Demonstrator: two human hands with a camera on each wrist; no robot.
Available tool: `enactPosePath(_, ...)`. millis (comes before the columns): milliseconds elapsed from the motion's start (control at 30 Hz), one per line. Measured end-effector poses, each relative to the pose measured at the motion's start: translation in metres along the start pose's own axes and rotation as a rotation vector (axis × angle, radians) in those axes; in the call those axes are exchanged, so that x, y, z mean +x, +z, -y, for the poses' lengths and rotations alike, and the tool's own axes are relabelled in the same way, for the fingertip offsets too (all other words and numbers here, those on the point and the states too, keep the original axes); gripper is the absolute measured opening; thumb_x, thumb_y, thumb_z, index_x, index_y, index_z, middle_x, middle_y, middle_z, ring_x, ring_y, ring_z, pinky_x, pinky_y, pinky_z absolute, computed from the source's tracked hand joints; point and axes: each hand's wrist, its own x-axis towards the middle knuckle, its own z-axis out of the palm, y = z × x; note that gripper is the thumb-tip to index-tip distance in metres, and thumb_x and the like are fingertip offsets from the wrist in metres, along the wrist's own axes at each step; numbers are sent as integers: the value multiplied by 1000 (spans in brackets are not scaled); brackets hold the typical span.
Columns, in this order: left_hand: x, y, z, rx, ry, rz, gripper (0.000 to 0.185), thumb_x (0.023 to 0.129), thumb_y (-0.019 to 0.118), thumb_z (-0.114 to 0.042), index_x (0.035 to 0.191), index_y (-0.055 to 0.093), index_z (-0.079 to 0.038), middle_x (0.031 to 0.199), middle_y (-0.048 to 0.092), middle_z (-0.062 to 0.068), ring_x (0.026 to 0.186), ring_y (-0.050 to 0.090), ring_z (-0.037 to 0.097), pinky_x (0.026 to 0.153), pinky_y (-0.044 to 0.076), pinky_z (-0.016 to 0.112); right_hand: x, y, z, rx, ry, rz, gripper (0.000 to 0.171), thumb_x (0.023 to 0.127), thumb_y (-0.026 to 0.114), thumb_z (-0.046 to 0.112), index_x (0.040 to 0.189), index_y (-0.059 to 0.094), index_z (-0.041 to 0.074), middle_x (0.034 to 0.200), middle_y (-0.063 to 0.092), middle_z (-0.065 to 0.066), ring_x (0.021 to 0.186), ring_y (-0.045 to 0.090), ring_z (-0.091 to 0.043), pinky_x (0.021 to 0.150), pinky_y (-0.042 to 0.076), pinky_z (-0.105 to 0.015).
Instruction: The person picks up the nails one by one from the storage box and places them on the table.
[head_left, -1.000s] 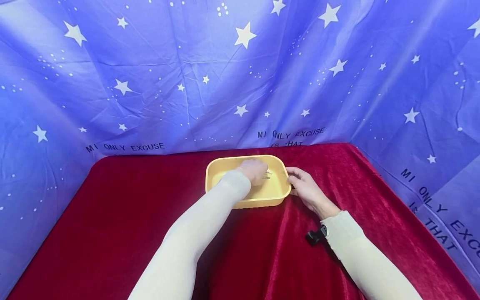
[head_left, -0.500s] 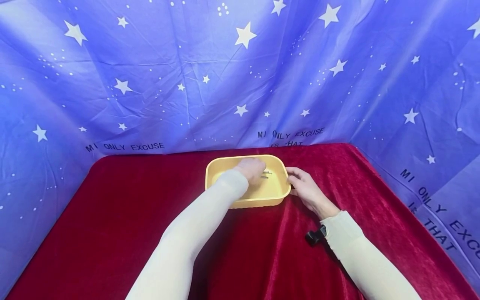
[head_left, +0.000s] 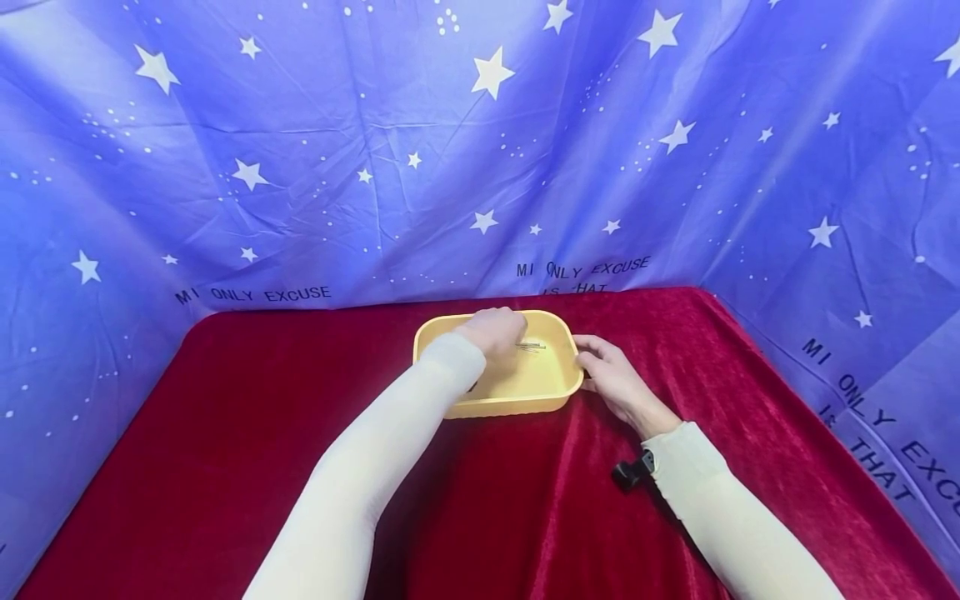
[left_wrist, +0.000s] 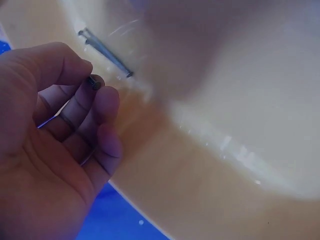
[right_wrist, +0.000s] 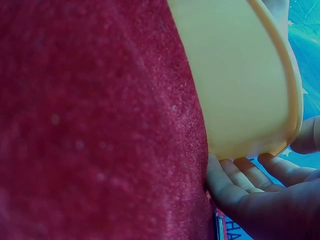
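Observation:
A yellow plastic bin (head_left: 551, 379) with rounded corners stands on the red cloth. My left hand (head_left: 495, 332) is over the inside of the bin; in the left wrist view its thumb and forefinger pinch a small dark nail (left_wrist: 94, 82), seen head-on, most of it behind the fingers. Several more nails (left_wrist: 107, 52) lie close together on the bin's floor, just past the fingertips. At the bin's right end, my right hand (head_left: 611, 379) holds the wall: in the right wrist view the fingers (right_wrist: 235, 175) touch the outside and the thumb is at the rim.
Dark red velvet cloth (head_left: 300, 467) covers the table, with folds right of the bin. Behind and on both sides hangs a blue curtain (head_left: 420, 100) with white stars and lettering. A black wrist-camera mount (head_left: 632, 472) sticks out from the right sleeve.
My left hand has drawn a little to the left inside the bin, showing more of the bin's floor. The right hand and the bin have stayed in place.

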Motion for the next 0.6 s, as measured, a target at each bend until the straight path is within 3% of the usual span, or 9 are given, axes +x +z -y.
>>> enactPosePath(233, -4, -12, 3, 8, 17, -7, 5, 82, 61, -14, 81, 58, -18, 80, 60, -4, 76, 55, 14, 65, 47, 32, -1, 0, 1, 6, -2, 3, 48, 91, 38, 1, 138, 38, -7, 129, 45, -29, 98, 57, -27, 78, 55, -36)
enactPosePath(600, -31, -29, 8, -46, 59, -44, 7, 80, 63, -13, 84, 59, -19, 84, 60, -6, 80, 55, 14, 71, 46, 30, 0, -1, 1, 3, -2, 5, 49, 91, 39, 1, 138, 38, -7, 130, 44, -29, 100, 56, -28, 79, 55, -37)
